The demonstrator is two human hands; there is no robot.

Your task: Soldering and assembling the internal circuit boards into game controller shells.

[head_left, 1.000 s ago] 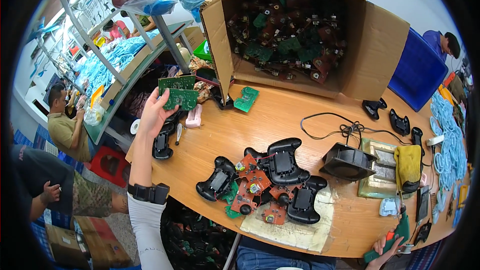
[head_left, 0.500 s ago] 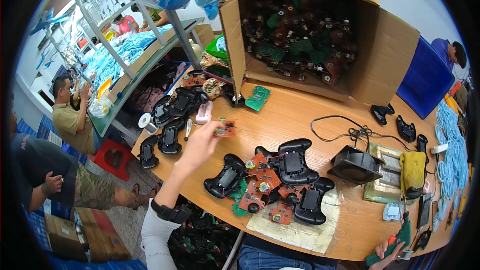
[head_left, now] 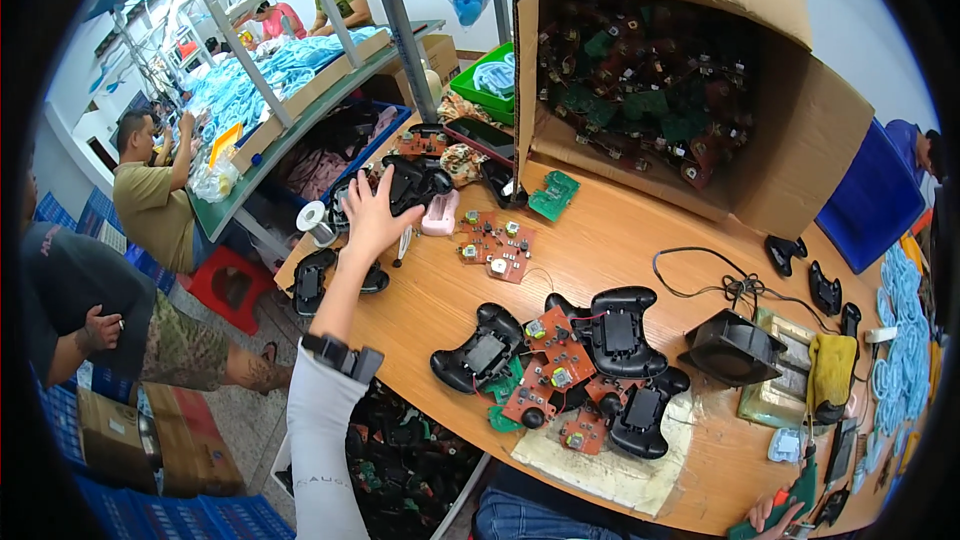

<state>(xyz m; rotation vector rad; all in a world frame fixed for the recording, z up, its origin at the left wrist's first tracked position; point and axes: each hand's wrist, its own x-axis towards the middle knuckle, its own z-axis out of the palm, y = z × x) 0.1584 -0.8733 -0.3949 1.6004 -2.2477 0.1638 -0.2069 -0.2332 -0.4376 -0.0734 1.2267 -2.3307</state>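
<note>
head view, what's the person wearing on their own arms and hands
The left hand is bare, with a black band at the wrist above a light grey sleeve covering the forearm. Only a bit of the right hand shows at the lower edge, bare too.

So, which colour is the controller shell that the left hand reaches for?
Black, as the head view shows: the left hand rests on a black controller shell.

single head-worn fisheye view, looking steeply down from above at a wooden workbench [head_left: 600, 250], tilted leftward, left hand [head_left: 372, 218] at arm's length, cardboard box [head_left: 690, 80] beyond, edges bending at rim
</note>
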